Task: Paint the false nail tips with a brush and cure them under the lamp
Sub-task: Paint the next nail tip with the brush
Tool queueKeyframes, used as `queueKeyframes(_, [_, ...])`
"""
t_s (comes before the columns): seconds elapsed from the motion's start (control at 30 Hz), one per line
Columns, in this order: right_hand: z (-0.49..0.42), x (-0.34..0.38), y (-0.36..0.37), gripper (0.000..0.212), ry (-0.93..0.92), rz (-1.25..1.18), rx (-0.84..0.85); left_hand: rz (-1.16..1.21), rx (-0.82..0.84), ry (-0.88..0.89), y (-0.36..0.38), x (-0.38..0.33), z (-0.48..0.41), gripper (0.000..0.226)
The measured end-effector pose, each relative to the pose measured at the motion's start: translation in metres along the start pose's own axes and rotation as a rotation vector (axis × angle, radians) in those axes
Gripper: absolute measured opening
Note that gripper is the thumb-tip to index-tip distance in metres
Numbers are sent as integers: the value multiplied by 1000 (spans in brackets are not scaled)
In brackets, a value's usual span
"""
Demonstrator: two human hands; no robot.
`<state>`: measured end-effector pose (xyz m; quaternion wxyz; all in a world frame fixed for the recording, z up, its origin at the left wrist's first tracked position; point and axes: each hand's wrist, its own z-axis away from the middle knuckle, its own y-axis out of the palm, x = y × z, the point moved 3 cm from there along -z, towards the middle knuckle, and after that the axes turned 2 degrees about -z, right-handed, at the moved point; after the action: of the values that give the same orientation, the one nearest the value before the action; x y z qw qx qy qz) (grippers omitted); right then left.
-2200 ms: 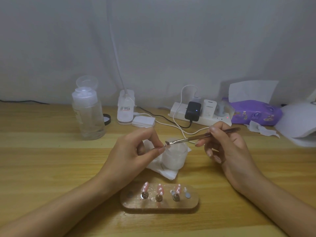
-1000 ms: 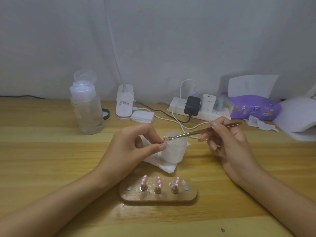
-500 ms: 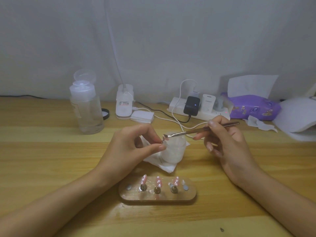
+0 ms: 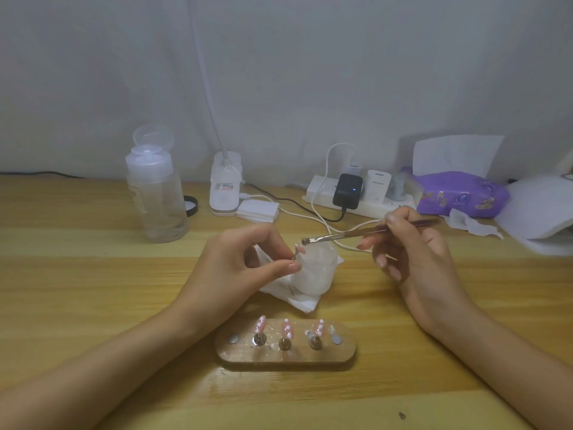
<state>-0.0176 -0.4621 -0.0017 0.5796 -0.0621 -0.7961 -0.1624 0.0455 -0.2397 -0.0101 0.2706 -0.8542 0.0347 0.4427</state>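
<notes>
The left hand [image 4: 245, 262] pinches what looks like a nail tip [image 4: 298, 250], mostly hidden by its fingers [image 4: 288, 267], before the frosted jar [image 4: 316, 274]; the right hand [image 4: 412, 252] grips the brush [image 4: 356, 234], bristles just beside it.

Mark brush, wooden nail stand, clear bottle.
brush [image 4: 347, 234], head view, metal ferrule behind the bristles.
wooden nail stand [image 4: 288, 359], head view, bare front edge.
clear bottle [image 4: 158, 206], head view, middle of body.

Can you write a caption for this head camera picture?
Left hand pinches a nail tip while the right hand holds a brush close to it.
</notes>
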Motion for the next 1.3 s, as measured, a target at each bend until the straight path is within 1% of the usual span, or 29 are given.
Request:
queueKeyframes(0.1, [2, 1, 4, 20, -8, 27, 56, -7, 7, -4, 0, 0, 0, 12])
queueKeyframes(0.23, [0, -2, -1, 24, 31, 67, -24, -16, 6, 1, 0, 1, 0, 13])
queueKeyframes(0.4, [-1, 2, -5, 29, 2, 2, -105, -10, 13, 5, 0, 2, 1, 15])
queueKeyframes(0.47, [-3, 4, -8, 31, 0, 5, -117, -16, 13, 4, 0, 3, 1, 12])
queueKeyframes(0.63, [-9, 9, -17, 33, 9, 30, -138, -20, 10, 12, -1, 3, 1, 14])
queueKeyframes(0.73, [-12, 11, -21, 34, -4, 5, -187, -19, 8, 16, -1, 2, 1, 14])
queueKeyframes(0.8, [-12, 12, -23, 35, -24, -45, -191, -23, 6, 19, -1, 1, 1, 13])
queueKeyframes(0.9, [-12, 15, -19, 29, -102, -97, -80, -36, 3, 26, -1, 0, 0, 12])
queueKeyframes(1.0, [-9, 18, -14, 23, -220, 20, 67, -43, 3, 32, -1, 0, 0, 11])
queueKeyframes(1.13, [-5, 23, -12, 19, -353, 143, 164, -45, 11, 37, -1, 0, 1, 10])
queueKeyframes(1.23, [-5, 28, -11, 12, -410, 166, 261, -49, 12, 36, 0, 1, 1, 10])
queueKeyframes(1.3, [-7, 31, -12, 13, -421, 160, 272, -55, 12, 42, 0, 1, 1, 10])
